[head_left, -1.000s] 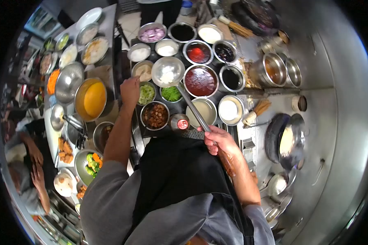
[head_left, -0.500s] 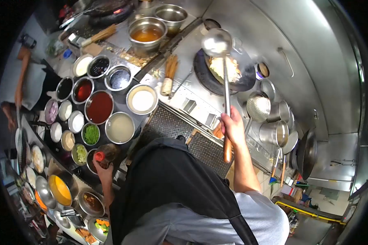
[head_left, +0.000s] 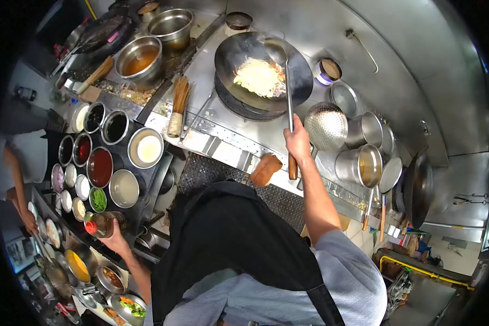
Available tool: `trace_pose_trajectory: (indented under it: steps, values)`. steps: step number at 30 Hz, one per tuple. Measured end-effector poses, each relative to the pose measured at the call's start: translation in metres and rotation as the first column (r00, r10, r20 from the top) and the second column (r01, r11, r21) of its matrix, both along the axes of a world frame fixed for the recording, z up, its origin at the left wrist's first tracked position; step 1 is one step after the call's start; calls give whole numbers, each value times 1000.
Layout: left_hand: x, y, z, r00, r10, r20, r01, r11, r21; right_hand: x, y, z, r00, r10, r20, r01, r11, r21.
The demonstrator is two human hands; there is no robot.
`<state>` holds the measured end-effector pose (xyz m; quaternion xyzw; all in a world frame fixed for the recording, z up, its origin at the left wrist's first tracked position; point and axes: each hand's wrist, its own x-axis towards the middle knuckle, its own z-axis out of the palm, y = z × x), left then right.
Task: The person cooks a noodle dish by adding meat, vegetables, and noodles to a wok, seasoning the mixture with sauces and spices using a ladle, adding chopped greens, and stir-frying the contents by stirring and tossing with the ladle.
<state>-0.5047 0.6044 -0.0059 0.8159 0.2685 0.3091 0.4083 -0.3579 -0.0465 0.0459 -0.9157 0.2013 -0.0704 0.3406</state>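
Note:
My right hand (head_left: 298, 142) is closed round the wooden-ended handle of a ladle (head_left: 289, 89). The bowl of the ladle rests inside the wok (head_left: 228, 57), at its far right side. Pale shredded food (head_left: 257, 77), with some darker strips at its edge, lies in the wok beside the ladle. On the other side, my left hand (head_left: 114, 240) grips a dark bottle (head_left: 112, 220) with a red cap, tilted to the left over the sauce and seasoning containers. The bottle's label and contents cannot be made out.
Steel pots of red sauce (head_left: 100, 167) and pale liquid (head_left: 124, 188) crowd the left counter. A bamboo brush (head_left: 178, 106) and a folded brown cloth (head_left: 265, 169) lie before the stove. A perforated strainer (head_left: 326, 126) and pots (head_left: 358, 165) stand right. Another person's arm (head_left: 19, 182) is far left.
The ladle has come down from above the wok into it. My left hand has lifted the bottle and tipped it leftward. The whole view has shifted, with the wok now showing more fully.

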Motion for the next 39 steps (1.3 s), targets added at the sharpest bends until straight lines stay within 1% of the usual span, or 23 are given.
trace_pose_trajectory:
  steps: [1,3,4,5,7,9,11,12,15,17,20,23,27,30,32,33,36,39]
  values:
    - [6,-14,27,999,21,-34,-20,999,25,-2,-8,-4,998,32,53,-33,999,28]
    - [31,-34,75,974,-23,-224,74,972,224,-8,-10,11,999,7,-47,10,940,340]
    - [53,-53,102,951,-174,-255,221,961,167,-11,-9,20,995,5,-95,42,875,483]
    - [80,-78,127,905,-323,-278,363,926,105,-13,-8,26,996,10,-87,41,822,569]
    - [137,-136,167,781,-481,-399,570,810,139,-16,-2,31,998,17,-68,37,691,722]
    - [198,-181,173,639,-561,-527,737,642,211,-18,2,26,998,13,-66,43,628,777]
    - [261,-234,167,482,-612,-627,862,460,214,-19,10,23,999,-8,-38,36,559,828]
    - [289,-263,164,434,-602,-670,892,389,228,-21,15,32,999,19,-49,30,564,825]
    - [366,-339,147,274,-534,-800,962,147,231,-22,30,41,996,3,-89,77,481,874]
    - [401,-379,137,213,-491,-844,965,-30,261,-18,38,41,996,-16,-89,86,454,887]
    - [428,-426,138,200,-400,-894,937,-189,294,-13,49,43,993,-52,-104,116,426,897]
    - [443,-447,148,196,-414,-889,918,-241,315,-6,52,42,989,-63,-132,146,438,887]
    - [466,-445,142,216,-470,-856,915,-209,346,3,51,39,988,-92,-128,155,441,884]
    - [476,-435,134,277,-487,-828,904,-160,396,12,47,41,985,-102,-137,168,454,875]
    - [485,-423,123,291,-481,-827,901,-154,406,13,46,42,984,-95,-152,179,532,827]
    - [484,-421,127,302,-479,-824,898,-148,414,15,43,43,983,-90,-158,180,573,800]
    - [478,-410,139,287,-408,-866,921,-129,366,17,37,46,984,-65,-164,161,714,681]
    - [473,-398,137,290,-374,-881,922,-138,363,21,27,43,981,-33,-189,133,827,547]
